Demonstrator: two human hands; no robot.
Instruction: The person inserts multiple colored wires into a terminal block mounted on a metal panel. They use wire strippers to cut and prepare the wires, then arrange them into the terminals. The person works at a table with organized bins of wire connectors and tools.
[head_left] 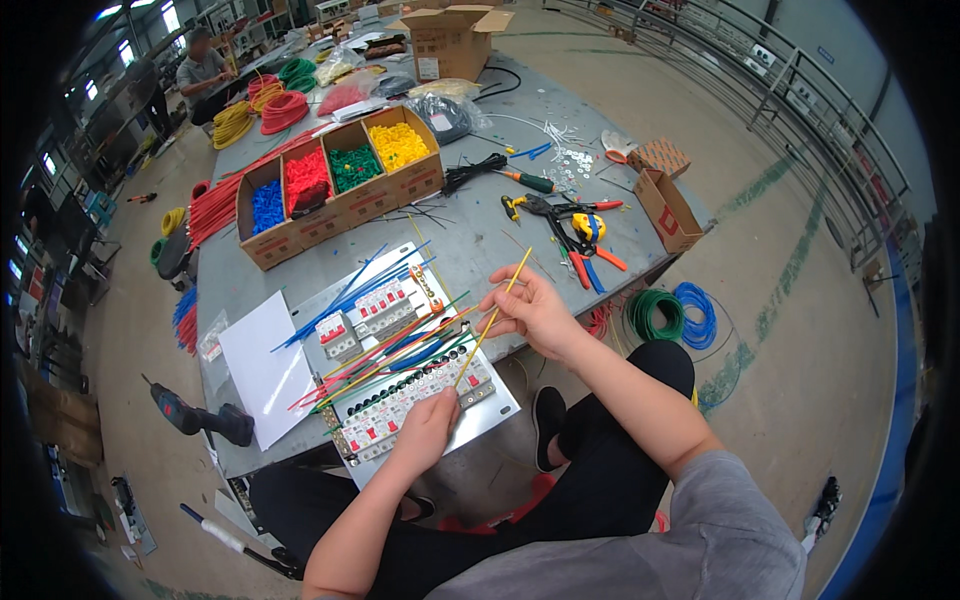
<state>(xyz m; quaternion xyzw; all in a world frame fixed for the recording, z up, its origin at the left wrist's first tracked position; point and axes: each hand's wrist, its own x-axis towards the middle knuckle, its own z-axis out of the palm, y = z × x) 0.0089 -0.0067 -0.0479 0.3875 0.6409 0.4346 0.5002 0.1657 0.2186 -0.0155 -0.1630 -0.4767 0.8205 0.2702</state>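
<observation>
Yellow wire (493,312) runs slantwise between our hands: our right hand (530,310) pinches its upper part, our left hand (428,425) closes on its lower end over the breaker panel (500,400).

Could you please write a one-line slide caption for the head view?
Right hand holds a yellow wire whose lower end meets the left hand on a breaker panel.
</observation>
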